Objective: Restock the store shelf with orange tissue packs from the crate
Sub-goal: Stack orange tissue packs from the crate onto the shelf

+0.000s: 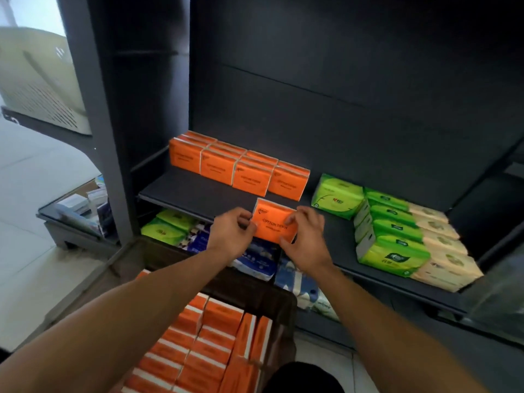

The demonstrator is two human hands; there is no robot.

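From the head camera, looking down along both my forearms, I hold one orange tissue pack [273, 224] between my two hands, just above the front edge of the dark shelf [198, 195]. My left hand [231, 234] grips its left edge, fingers [246, 222] curled round the side; my right hand [304, 239] pinches the right edge, thumb at the lower corner and fingers over the top corner — both clamped on the same pack. The pack's printed face is tilted up toward me and reads "COTTON TISSUE".

Behind it, further back on the same shelf, stands a row of orange packs [238, 167], upright and touching one another, running diagonally from the back left toward the right. The held pack is just in front of the rightmost one, apart from it.

To the right on this shelf lie green tissue packs [388, 222] in a column, with cream-coloured packs [442, 251] touching them on their right side.

Below my arms the dark crate [255, 293] holds many more orange packs, stacked tightly on edge. Under the shelf, a lower level carries green packs and blue-and-white packs [255, 259] — partly hidden by my wrists.

At far left, a pale perforated basket [37, 80] is blurred.
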